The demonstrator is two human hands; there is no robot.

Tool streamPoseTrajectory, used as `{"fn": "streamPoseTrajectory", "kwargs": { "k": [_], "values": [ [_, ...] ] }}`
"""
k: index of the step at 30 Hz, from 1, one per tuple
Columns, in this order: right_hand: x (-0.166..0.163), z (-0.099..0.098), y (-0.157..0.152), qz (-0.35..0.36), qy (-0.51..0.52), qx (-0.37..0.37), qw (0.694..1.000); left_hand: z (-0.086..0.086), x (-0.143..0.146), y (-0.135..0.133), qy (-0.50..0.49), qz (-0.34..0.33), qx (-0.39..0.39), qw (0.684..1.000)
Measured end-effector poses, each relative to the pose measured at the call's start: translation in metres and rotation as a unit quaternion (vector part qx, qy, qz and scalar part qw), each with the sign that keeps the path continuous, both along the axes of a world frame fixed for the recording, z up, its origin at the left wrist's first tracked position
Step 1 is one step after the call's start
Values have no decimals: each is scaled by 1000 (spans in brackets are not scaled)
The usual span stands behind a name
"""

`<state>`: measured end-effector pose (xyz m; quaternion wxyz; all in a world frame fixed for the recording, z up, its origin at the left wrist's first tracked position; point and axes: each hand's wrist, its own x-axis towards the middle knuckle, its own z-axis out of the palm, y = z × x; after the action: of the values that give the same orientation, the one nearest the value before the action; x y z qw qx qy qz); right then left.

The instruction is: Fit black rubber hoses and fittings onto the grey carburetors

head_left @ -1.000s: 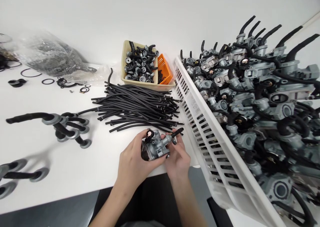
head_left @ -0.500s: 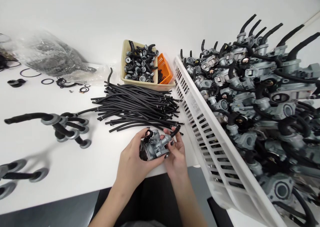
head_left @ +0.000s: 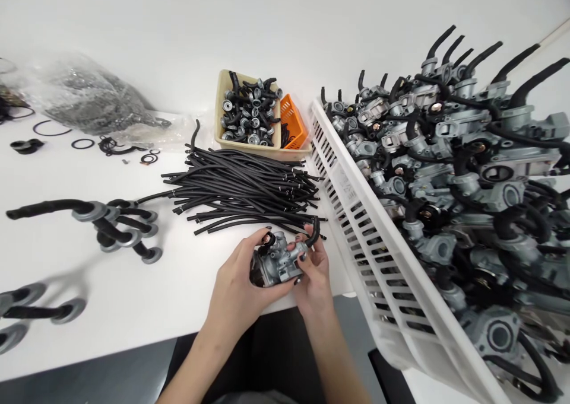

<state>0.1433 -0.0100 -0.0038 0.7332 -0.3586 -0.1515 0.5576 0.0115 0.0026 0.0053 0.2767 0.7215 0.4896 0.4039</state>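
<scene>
The grey metal carburetor [head_left: 280,261] is held up just on the near side of the pile of black tubes [head_left: 244,181], toward the pile's right end. A short black hose [head_left: 315,232] sits on the carburetor's right end and bends upward, and a dark round fitting with a coppery face [head_left: 268,238] shows near its top left. The left hand [head_left: 238,273] is clamped around the carburetor's left side, thumb along the lower front edge and index finger up by the round fitting. The right hand [head_left: 314,273] grips the right end, its thumb on the metal below the hose and its fingers behind.

The pile lies loosely on the white bench [head_left: 187,291], its tubes mostly lengthwise. To the right of the pile, a slatted white crate [head_left: 345,185] is heaped with similar carburetors [head_left: 467,178]. Just beyond the pile stand a cream bin [head_left: 220,104] of grey caps with short black hoses [head_left: 253,110] and, beside it, an orange basket [head_left: 291,119]. Left of the pile and nearer are more capped hoses [head_left: 120,229]; left and farther lie black rings [head_left: 82,148] and a clear plastic bag [head_left: 89,95] of small parts.
</scene>
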Motion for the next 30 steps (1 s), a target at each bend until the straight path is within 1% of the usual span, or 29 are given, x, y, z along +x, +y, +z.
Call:
{"fn": "streamPoseTrajectory", "kwargs": {
  "k": [4,8,12,18,21,23,30],
  "values": [
    [-1,0,0,-12,-9,-12,1000,0,0,-1,12,0,16,1000],
    [-1,-1,0,-13,-23,-7,1000,-1,1,-2,26,5,34,999],
    [-1,-1,-1,-8,-26,-5,1000,-2,2,-2,38,7,32,999],
    [0,3,-3,4,26,15,1000,-2,3,-1,40,15,19,999],
    [3,3,-4,17,70,4,997,-1,3,0,38,24,12,999],
    [4,3,-5,17,80,-6,997,-1,3,0,36,25,9,999],
    [2,2,-4,3,28,-17,999,0,2,0,33,26,-8,999]
  ]
}}
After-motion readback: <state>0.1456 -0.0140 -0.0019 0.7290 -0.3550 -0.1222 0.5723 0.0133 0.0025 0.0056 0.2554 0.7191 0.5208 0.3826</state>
